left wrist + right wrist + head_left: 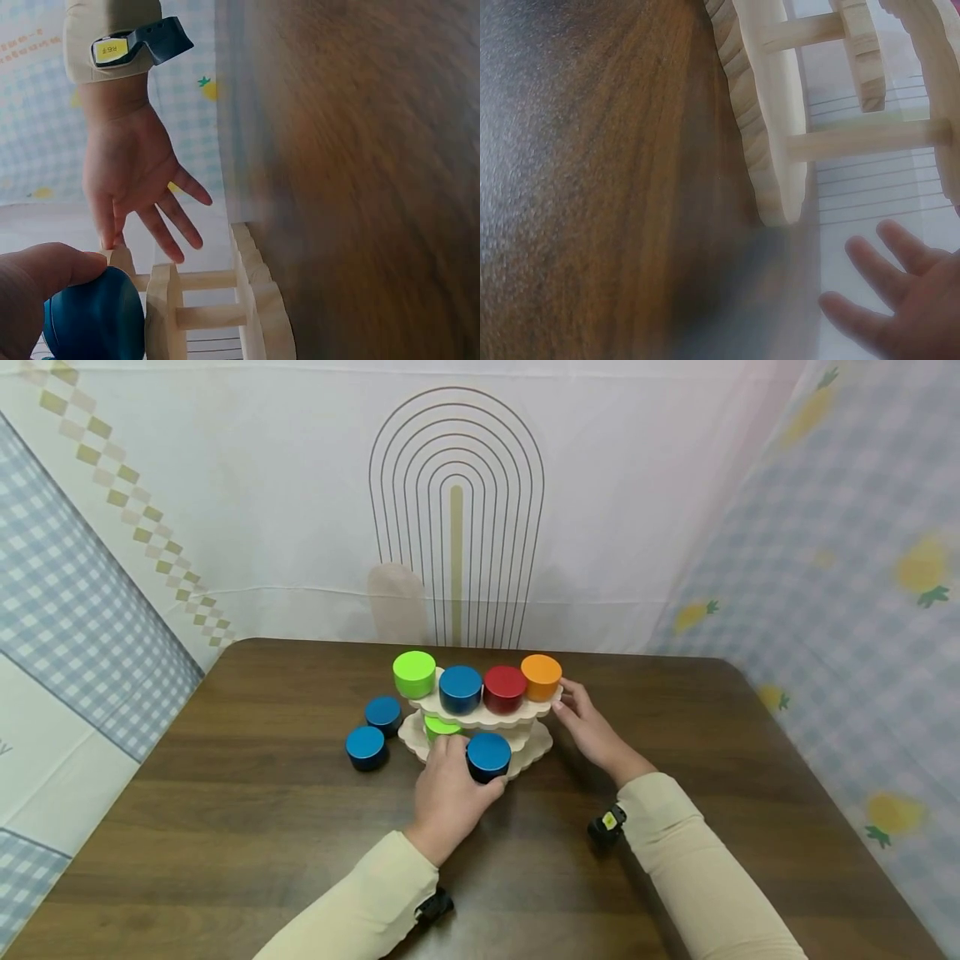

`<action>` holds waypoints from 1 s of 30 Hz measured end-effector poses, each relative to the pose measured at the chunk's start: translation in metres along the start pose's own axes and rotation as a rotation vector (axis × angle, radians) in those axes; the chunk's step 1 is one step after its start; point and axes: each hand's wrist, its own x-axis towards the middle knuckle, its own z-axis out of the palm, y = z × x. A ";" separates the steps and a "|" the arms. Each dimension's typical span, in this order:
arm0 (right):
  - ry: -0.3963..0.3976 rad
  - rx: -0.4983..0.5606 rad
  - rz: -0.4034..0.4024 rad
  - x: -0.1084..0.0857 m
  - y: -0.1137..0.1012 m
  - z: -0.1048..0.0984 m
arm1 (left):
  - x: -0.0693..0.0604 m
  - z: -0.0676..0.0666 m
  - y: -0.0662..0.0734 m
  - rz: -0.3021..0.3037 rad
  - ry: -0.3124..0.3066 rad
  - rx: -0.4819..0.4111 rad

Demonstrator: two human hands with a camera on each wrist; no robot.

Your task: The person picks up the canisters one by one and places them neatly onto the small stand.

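My left hand (pixel 450 793) grips a blue round block (pixel 489 753) between thumb and fingers, at the front of a tiered wooden stand (pixel 534 747). In the left wrist view, that blue block (pixel 97 315) is beside the middle tier; whether it rests there I cannot tell. My right hand (pixel 596 732) pinches the right end of the top tier with thumb and forefinger, the other fingers spread. Green (pixel 414 673), blue (pixel 460 688), red (pixel 504 688) and orange (pixel 541 677) blocks stand along that tier. Another green block (pixel 442 727), partly hidden, sits lower, by my left fingers.
Two more blue blocks (pixel 366 748) (pixel 383 714) stand on the brown wooden table (pixel 247 793), left of the stand. A patterned white cloth (pixel 285 510) hangs behind the table, and a checked cloth (pixel 825 652) with pineapples hangs at the right.
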 end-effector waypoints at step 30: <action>-0.023 -0.002 0.018 0.002 0.002 0.000 | 0.005 0.029 0.014 -0.019 0.134 0.048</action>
